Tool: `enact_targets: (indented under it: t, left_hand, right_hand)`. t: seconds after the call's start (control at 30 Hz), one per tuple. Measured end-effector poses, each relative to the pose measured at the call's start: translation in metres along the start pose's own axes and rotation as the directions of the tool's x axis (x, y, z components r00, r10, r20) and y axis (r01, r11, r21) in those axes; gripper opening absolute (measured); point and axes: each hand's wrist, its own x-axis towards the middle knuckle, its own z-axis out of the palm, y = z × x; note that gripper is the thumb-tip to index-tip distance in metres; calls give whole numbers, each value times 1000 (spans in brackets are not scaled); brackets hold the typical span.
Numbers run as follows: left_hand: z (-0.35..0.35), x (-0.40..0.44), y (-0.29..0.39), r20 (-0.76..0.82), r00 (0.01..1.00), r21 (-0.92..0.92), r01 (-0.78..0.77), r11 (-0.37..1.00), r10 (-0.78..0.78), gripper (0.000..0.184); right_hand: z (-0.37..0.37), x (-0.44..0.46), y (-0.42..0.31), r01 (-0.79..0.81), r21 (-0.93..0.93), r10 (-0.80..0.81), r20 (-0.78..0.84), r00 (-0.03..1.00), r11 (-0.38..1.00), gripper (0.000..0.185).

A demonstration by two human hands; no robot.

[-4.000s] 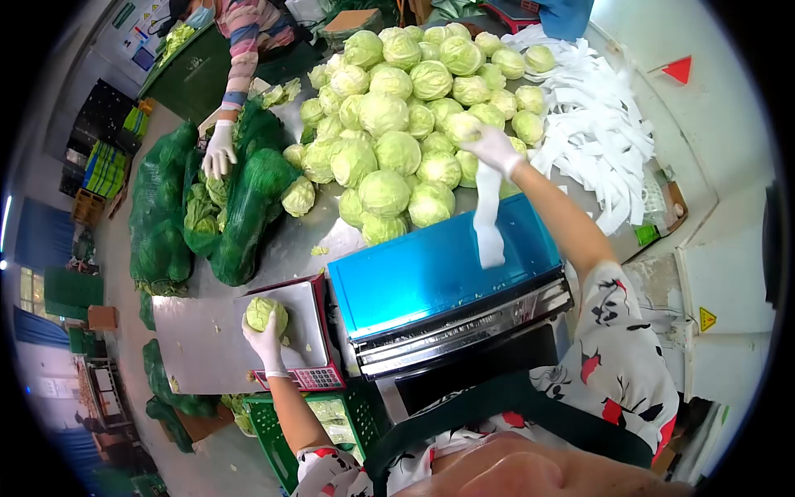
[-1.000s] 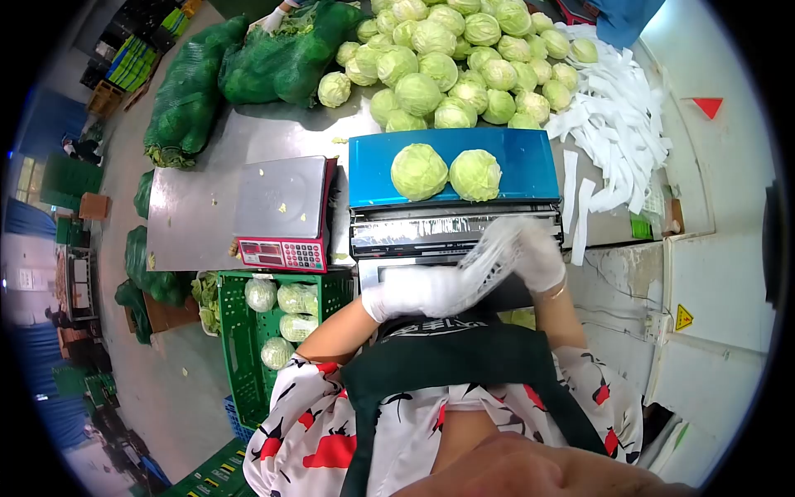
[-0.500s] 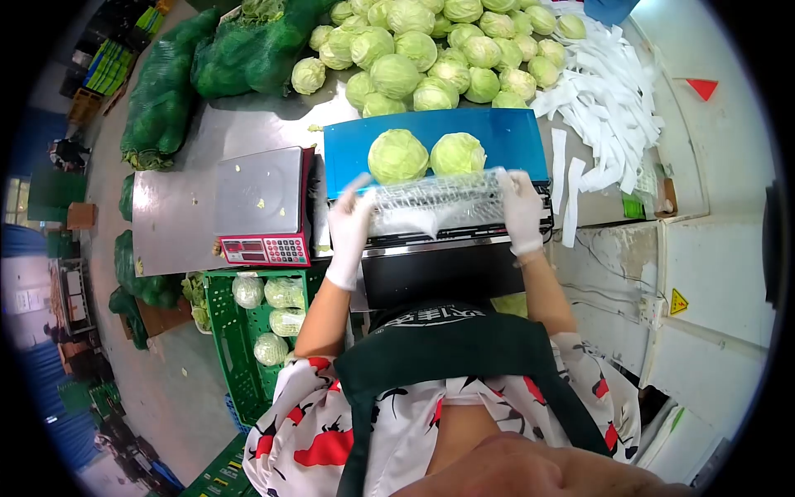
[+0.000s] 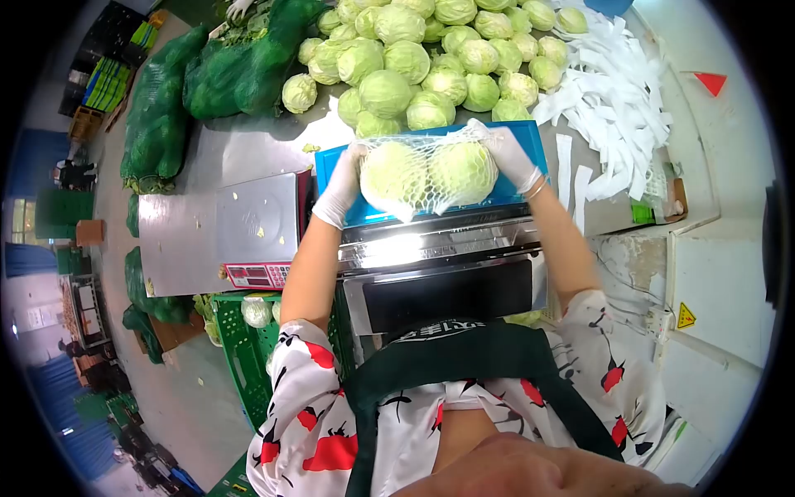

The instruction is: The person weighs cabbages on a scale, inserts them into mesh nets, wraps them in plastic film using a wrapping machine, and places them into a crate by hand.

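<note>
White foam netting is stretched over two cabbages, a left one and a right one, which rest side by side on the blue top of a wrapping machine. My left hand, in a white glove, grips the netting's left end beside the left cabbage. At the other end, my gloved right hand is closed on the netting at the upper right of the right cabbage. The machine's shiny metal front lies just below the cabbages.
A cabbage pile lies behind the machine, with white foam nets to its right. Green mesh sacks stand at the upper left. A red scale is left of the machine, above a green crate. Another person's gloved hand shows at the top.
Both my hands moved from near my body up to the blue top, opening out the netting. It now covers the two cabbages. Earlier, one hand touched a cabbage on the scale.
</note>
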Motion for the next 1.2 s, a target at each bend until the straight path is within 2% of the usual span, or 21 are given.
enact_targets:
  t: [0.03, 0.1, 0.13, 0.23, 0.27, 0.33, 0.37, 0.43, 0.47, 0.5, 0.57, 0.6, 0.7, 0.77, 0.8, 0.93, 0.97, 1.0, 1.1, 1.17, 1.2]
  left_hand:
    - [16, -5, 16, -24, 1000, 10, 1, 1000, -1, 41]
    - [6, 11, 28, 220, 976, 191, -35, 981, -8, 36]
    - [10, 15, 29, 233, 972, 294, -38, 955, -33, 33]
    - [27, 23, 23, 169, 981, 567, -16, 823, -97, 33]
    - [33, 22, 18, 252, 968, 626, -147, 766, -20, 33]
    - [52, 6, 13, 359, 930, 712, -330, 619, 83, 37]
    - [62, -2, 15, 471, 849, 757, -529, 384, 241, 45]
    - [74, -22, 9, 282, 778, 934, -357, 26, 562, 66]
    - [64, -29, 0, 81, 846, 957, -214, 196, 528, 83]
    - [48, -33, -15, 45, 870, 922, -225, 316, 490, 66]
    - [47, -37, -40, -29, 990, 516, -106, 850, 141, 50]
    - [48, -39, -45, -13, 960, 672, -199, 713, 280, 45]
    - [56, -36, -52, -75, 913, 695, -241, 677, 402, 45]
    - [59, -37, -46, -80, 844, 678, -345, 649, 531, 40]
    - [56, -36, -45, -86, 869, 681, -306, 665, 488, 40]
    - [34, -27, -40, -133, 954, 819, -47, 572, 269, 45]
    - [32, -26, -38, -145, 961, 836, -8, 549, 234, 46]
    - [33, -28, -40, -106, 950, 728, -126, 674, 292, 48]
    - [20, -48, -41, -257, 910, 559, -136, 818, 327, 51]
    - [10, -95, -29, -229, 823, 841, -102, 532, 519, 55]
    - [2, -119, -28, -111, 766, 987, 8, 163, 633, 56]
  right_hand:
    - [-6, 7, -10, 52, -69, -43, 125, 991, 996, 34]
    - [-17, 18, -55, 177, -181, -98, 376, 921, 967, 31]
    - [-18, 21, -60, 25, -176, 47, 395, 918, 984, 28]
    - [-17, 22, -67, 120, -352, 87, 519, 850, 928, 26]
    - [-23, 23, -64, 246, -432, 45, 562, 826, 868, 38]
    - [-22, 8, -62, 88, -278, -32, 202, 979, 957, 48]
    - [-21, 0, -62, 37, -177, -37, 6, 999, 983, 53]
    - [-25, -22, -46, -176, -39, 156, -302, 940, 984, 64]
    - [-18, -40, -39, -219, 39, 216, -400, 891, 975, 65]
    - [-9, -56, -31, -248, 121, 275, -489, 828, 961, 65]
    - [24, -79, 1, -183, -40, 141, -483, 864, 982, 67]
    - [49, -79, -9, -112, -81, 47, -564, 824, 990, 64]
    - [49, -61, -12, -71, -41, 38, -536, 843, 997, 60]
    - [52, -60, -27, -65, -279, -96, -527, 845, 958, 59]
    - [55, -62, -29, -65, -389, -154, -506, 848, 919, 58]
    - [62, -74, -13, -238, -318, 40, -522, 852, 918, 63]
    - [59, -77, -11, -196, -306, 25, -484, 875, 932, 64]
    - [55, -79, -6, -154, -289, 9, -446, 895, 945, 65]
    - [32, -95, -3, -88, -266, -35, -425, 905, 960, 61]
    - [23, -121, -22, -101, -413, -168, -564, 808, 905, 55]
    - [13, -141, -16, -224, -625, -257, -584, 770, 748, 53]
